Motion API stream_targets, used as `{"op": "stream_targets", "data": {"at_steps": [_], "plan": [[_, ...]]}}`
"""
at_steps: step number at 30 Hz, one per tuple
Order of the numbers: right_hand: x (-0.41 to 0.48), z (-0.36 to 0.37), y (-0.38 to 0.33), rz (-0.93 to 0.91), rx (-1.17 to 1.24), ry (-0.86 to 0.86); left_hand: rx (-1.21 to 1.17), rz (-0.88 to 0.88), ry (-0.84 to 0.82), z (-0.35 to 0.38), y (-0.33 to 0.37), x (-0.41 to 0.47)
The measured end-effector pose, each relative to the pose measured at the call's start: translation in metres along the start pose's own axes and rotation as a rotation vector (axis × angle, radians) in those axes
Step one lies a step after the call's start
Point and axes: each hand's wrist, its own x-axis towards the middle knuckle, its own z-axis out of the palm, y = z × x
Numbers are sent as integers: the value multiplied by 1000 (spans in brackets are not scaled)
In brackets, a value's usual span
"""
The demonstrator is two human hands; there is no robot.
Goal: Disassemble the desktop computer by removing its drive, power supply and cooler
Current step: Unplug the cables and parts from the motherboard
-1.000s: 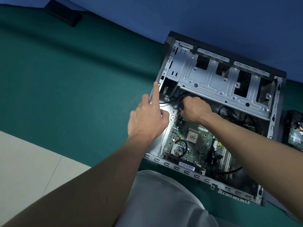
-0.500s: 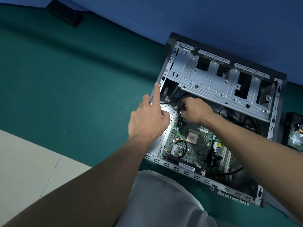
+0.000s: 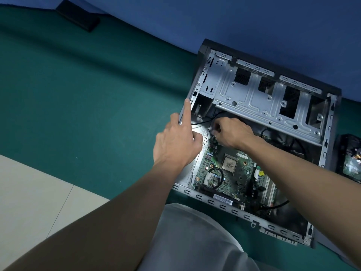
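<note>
On the green mat the open computer case lay on its side, the left hand gripping its left wall with forefinger straight along the rim, while the right hand, reaching inside, pinched a small pale connector just above the motherboard.

The person is wearing a pale grey garment, plain and smooth, which is showing at the bottom middle of the view. Both forearms are showing bare all the way down to the bare left hand and right hand.
</note>
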Motion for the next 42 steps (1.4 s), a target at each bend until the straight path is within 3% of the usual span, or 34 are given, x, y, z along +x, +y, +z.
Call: {"op": "stream_targets", "data": {"at_steps": [3, 11, 17, 24, 29, 35, 39, 42], "plan": [[1, 4, 2, 78, -136, 67, -6, 0, 0, 0, 0, 0], [3, -2, 1, 22, -4, -35, -3, -3, 2, 1, -1, 0], [1, -1, 0, 54, -127, 25, -3, -4, 3, 1, 0, 0], [1, -3, 0, 50, 21, -41, 3, -5, 2, 1, 0, 0], [-2, 2, 2, 0, -193, 120, 0, -6, 3, 1, 0, 0], [0, -4, -3, -26, 12, -7, 7, -4, 9, 0, 0, 0], [1, 0, 0, 40, -102, 70, 8, -7, 4, 0, 0, -1], [2, 2, 2, 22, -32, 42, 7, -7, 2, -1, 1, -1]]}}
